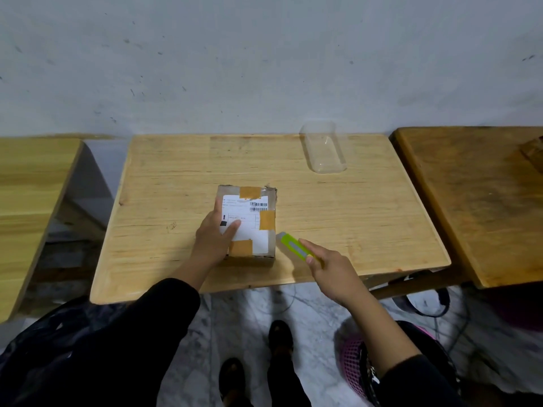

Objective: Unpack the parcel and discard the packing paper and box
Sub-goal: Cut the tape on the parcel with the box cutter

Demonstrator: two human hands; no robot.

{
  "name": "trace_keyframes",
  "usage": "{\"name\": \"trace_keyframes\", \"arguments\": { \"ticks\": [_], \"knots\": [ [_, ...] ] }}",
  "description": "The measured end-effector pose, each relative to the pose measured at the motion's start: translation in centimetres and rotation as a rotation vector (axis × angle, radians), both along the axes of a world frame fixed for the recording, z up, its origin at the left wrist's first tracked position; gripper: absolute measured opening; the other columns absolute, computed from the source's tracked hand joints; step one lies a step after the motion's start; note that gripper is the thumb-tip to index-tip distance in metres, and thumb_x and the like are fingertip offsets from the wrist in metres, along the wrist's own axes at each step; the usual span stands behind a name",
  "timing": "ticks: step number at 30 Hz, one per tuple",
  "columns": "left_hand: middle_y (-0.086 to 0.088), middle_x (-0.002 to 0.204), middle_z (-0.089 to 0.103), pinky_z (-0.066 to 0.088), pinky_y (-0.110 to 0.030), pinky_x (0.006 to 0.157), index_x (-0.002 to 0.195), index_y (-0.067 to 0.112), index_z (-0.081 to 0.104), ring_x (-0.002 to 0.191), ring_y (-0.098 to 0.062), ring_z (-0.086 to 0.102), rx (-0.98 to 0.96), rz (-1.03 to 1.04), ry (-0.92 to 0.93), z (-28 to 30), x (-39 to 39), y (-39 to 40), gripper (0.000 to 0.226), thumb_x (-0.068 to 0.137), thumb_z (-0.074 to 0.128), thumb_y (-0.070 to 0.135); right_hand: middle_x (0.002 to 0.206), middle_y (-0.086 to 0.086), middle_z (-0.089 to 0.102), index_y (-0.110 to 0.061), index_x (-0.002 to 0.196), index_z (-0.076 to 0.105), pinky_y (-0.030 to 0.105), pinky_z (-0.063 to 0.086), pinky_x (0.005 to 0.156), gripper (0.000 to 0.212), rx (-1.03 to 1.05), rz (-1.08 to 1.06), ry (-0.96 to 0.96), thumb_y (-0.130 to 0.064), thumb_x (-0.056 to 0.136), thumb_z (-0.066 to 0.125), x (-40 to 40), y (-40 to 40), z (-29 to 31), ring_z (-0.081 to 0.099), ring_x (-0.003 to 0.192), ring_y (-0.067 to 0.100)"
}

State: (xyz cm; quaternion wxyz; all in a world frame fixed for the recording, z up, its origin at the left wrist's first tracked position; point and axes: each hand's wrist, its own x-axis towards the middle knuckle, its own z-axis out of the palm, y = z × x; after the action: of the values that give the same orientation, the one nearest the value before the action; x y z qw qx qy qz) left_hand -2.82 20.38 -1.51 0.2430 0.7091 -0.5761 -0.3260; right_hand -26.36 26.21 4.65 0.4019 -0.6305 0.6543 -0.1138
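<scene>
Parcel (248, 223), still taped shut mid-table (352, 215), lies pinned under the left hand (216, 237) with fingers spread flat, while the right hand (330, 273) grips a green utility knife (295, 246) beside its right edge, so opening seems underway and slitting the tape comes next.

A single head-worn wide-angle camera looks forward and steeply down from above the near edge of the light wooden table (338, 207). The table fills the frame centre at close, arm's-length range; straight edges bow from lens distortion. Beyond the table, the grey wall (264, 60) fills the upper frame. Below the table's near edge, the marbled floor (244, 318) and the wearer's feet appear. No second view exists.
</scene>
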Motion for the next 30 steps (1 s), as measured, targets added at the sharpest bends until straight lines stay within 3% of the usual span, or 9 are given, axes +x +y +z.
{"name": "trace_keyframes", "arguments": {
  "ticks": [2,8,12,17,23,30],
  "knots": [
    [-0.01,0.139,0.046,0.035,-0.031,0.09,0.148,0.021,0.004,0.12,-0.027,0.046,0.014,-0.031,-0.002,0.3,0.4,0.1,0.065,0.096,0.042,0.031,0.135,-0.004,0.056,-0.036,0.136,0.041,0.023,0.041,0.079,0.042,-0.1,0.071,0.108,-0.02,0.097,0.041,-0.1,-0.2,0.7,0.06,0.106,0.025],
    [-0.001,0.145,0.042,0.034,-0.027,0.083,0.148,0.03,0.002,0.12,-0.027,0.049,0.052,-0.06,0.065,0.9,1.3,0.7,0.059,0.099,0.035,0.031,0.106,0.005,0.063,-0.048,0.134,0.038,0.034,0.043,0.075,0.046,-0.197,0.467,0.245,-0.022,0.096,0.04,2.7,-1.7,1.0,0.057,0.097,0.028],
    [-0.002,0.148,0.038,0.034,-0.028,0.084,0.148,0.028,0.002,0.123,-0.027,0.048,0.034,-0.06,0.073,0.7,1.3,0.8,0.059,0.099,0.035,0.031,0.114,0.005,0.062,-0.045,0.135,0.038,0.034,0.043,0.075,0.045,-0.204,0.619,0.307,-0.023,0.096,0.04,4.7,-3.0,1.1,0.056,0.1,0.027],
    [0.001,0.148,0.038,0.031,-0.022,0.084,0.148,0.028,0.004,0.122,-0.023,0.048,0.036,-0.043,0.124,0.7,1.5,0.8,0.061,0.098,0.038,0.03,0.125,0.003,0.059,-0.048,0.133,0.039,0.038,0.05,0.082,0.048,-0.235,0.701,0.329,-0.02,0.094,0.043,5.2,-4.4,0.8,0.057,0.106,0.028],
    [-0.001,0.147,0.04,0.032,-0.023,0.088,0.148,0.028,0.006,0.127,-0.024,0.045,0.029,-0.047,0.145,0.9,1.6,0.8,0.062,0.097,0.04,0.029,0.109,0.003,0.06,-0.051,0.131,0.042,0.03,0.038,0.068,0.043,-0.264,0.773,0.433,-0.027,0.096,0.04,5.1,-5.7,1.7,0.057,0.101,0.029],
    [-0.001,0.146,0.041,0.035,-0.029,0.097,0.148,0.029,0.007,0.128,-0.023,0.044,0.027,-0.04,0.159,0.8,1.6,0.9,0.062,0.097,0.041,0.03,0.097,0.001,0.057,-0.053,0.132,0.038,0.028,0.034,0.066,0.044,-0.194,0.8,0.524,-0.026,0.097,0.039,3.0,-5.8,3.0,0.057,0.097,0.025]
  ]
}}
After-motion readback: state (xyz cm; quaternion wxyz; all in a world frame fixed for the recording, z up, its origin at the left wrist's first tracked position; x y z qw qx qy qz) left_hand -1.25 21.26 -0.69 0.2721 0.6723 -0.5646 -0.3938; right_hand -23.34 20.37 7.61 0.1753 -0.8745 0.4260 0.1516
